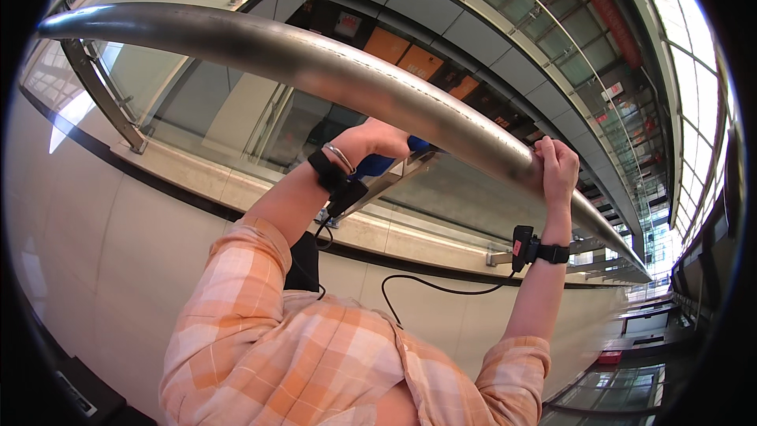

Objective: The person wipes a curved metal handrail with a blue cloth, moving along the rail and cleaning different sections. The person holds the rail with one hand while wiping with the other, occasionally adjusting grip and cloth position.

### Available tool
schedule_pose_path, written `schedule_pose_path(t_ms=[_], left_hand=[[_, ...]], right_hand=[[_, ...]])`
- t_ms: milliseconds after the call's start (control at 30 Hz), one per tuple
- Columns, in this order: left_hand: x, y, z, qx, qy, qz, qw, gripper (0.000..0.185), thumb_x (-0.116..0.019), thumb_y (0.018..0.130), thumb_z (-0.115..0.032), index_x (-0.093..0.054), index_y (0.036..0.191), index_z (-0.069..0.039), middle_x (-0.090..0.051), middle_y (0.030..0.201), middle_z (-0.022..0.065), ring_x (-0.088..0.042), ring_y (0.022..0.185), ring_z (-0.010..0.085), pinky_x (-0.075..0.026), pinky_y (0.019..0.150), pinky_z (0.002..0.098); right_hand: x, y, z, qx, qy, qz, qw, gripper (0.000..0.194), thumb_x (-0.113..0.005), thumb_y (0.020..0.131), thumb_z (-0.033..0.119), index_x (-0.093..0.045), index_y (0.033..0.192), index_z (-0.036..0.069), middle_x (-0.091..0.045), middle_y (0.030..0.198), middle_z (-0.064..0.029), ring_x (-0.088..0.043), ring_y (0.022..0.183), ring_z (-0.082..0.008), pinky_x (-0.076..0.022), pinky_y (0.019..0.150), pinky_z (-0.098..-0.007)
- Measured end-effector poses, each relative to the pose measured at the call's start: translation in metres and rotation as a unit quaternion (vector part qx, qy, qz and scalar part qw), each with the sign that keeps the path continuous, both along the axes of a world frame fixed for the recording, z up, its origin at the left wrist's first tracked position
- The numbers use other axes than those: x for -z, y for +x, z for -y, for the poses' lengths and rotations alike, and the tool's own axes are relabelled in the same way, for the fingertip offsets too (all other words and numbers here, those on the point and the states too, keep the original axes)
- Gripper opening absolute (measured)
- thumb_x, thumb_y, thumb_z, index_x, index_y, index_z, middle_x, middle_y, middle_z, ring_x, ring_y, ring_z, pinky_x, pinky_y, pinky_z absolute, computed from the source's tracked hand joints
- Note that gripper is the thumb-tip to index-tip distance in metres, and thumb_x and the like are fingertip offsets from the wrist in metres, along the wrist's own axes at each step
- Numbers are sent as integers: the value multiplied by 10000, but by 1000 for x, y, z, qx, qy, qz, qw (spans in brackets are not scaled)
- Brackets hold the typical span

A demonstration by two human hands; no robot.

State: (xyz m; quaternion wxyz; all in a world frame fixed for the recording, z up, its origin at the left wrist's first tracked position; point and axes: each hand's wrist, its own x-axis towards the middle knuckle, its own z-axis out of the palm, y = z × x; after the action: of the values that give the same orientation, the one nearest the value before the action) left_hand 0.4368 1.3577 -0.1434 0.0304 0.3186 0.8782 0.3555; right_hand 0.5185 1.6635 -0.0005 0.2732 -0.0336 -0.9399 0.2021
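Note:
A thick brushed-metal handrail (378, 89) runs across the view before me, from the far left down to the lower right. My right hand (557, 167) is wrapped around it on the right, the thumb on top. Lower and to the left, my left hand (381, 141) is bent in a fist on a blue cloth (374, 167), just below the rail and beside a metal baluster post (393, 180). The rail hides some of its fingertips. Black straps with small devices circle both wrists, and a cable (443, 284) hangs from the right one.
Glass panels (461, 189) fill the balustrade under the rail, set along a stone curb (236, 180). Another metal post (106, 94) stands at the left. Beyond the glass is a drop to lower levels, with orange panels (387, 44) across the atrium. Pale tiles cover the floor (106, 236).

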Motion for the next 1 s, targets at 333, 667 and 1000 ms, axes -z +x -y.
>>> schedule_pose_path(t_ms=[333,667,1000], left_hand=[[85,44,-15,-135,236,25,962,722,-785,738,-162,-401,1338,-49,-649,1084,287,-615,989,490,-511,881,526],[111,50,-20,-134,357,80,921,658,-740,732,-97,-488,1339,-108,-674,1061,206,-628,1004,437,-510,838,457],[141,37,-22,-166,293,133,932,631,-729,715,-89,-506,1304,-110,-662,1084,227,-605,1019,460,-506,843,456]], right_hand=[[-1,-1,1,12,24,5,1000,378,-588,928,376,-759,887,42,-725,754,-75,-675,723,-196,-494,733,-323],[0,0,-1,-1,20,4,1000,387,-583,938,368,-757,887,25,-716,734,-75,-670,707,-183,-488,706,-313],[-2,0,2,-18,-2,-1,1000,379,-599,941,336,-745,866,-5,-679,677,-60,-631,646,-137,-472,650,-283]])
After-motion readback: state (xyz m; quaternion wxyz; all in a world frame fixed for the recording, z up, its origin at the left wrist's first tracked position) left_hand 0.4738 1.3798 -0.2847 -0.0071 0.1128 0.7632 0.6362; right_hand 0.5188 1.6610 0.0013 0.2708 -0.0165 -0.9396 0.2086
